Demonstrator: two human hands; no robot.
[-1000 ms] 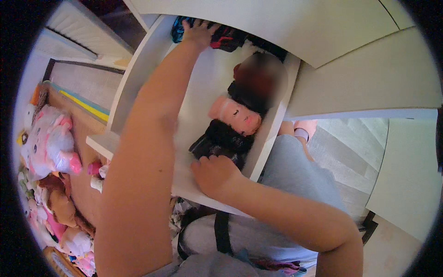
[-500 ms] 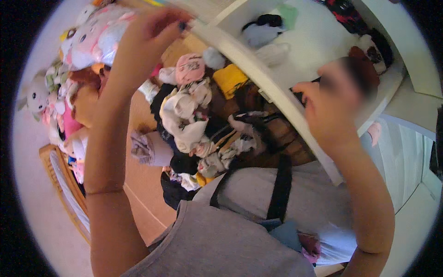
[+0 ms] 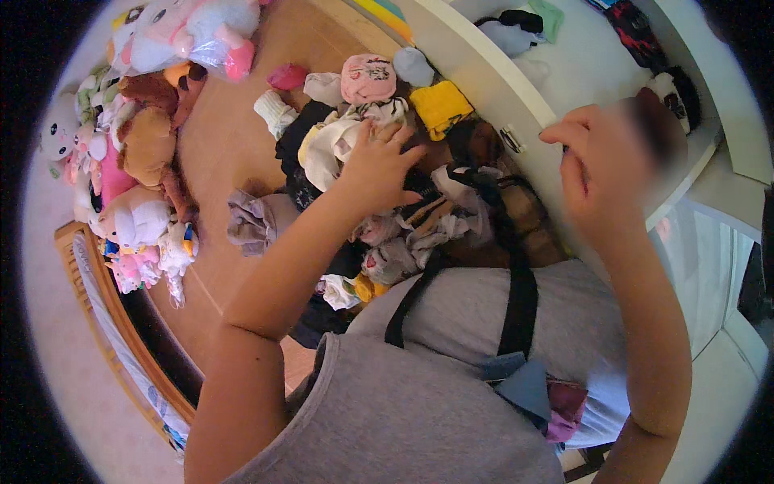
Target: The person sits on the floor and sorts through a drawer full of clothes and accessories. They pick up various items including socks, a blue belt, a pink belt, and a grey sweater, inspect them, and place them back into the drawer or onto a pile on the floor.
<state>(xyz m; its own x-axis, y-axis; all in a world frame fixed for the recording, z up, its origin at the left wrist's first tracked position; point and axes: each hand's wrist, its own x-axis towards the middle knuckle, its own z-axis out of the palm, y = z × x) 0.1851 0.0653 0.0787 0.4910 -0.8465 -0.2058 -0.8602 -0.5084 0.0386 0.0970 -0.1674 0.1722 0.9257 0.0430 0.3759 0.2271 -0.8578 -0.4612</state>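
My left hand (image 3: 379,165) is stretched over a heap of small clothes, its fingers spread and touching or just above a cream cloth (image 3: 328,153). Nothing shows in its grasp. At the white drawer front (image 3: 496,73), my right hand (image 3: 592,177) has bent fingers drawn in, partly blurred; what they hold, if anything, is hidden. Beside the left hand lie a pink rolled cloth with dark lettering (image 3: 368,78), a folded yellow cloth (image 3: 441,109) and a rolled grey-mauve cloth (image 3: 256,219). Black straps (image 3: 520,310) cross my lap.
Inside the open drawer are grey and black pieces (image 3: 512,36) and dark red cloth (image 3: 633,36). Plush toys (image 3: 145,153) pile up at the left on the brown floor (image 3: 218,145), above a wooden-framed item (image 3: 121,323). Blue and maroon cloths (image 3: 524,391) lie at my lap.
My left hand has come down from the upper left onto the clothes heap. My right hand remains by the drawer front, its fingers more drawn in. The whole view has shifted.
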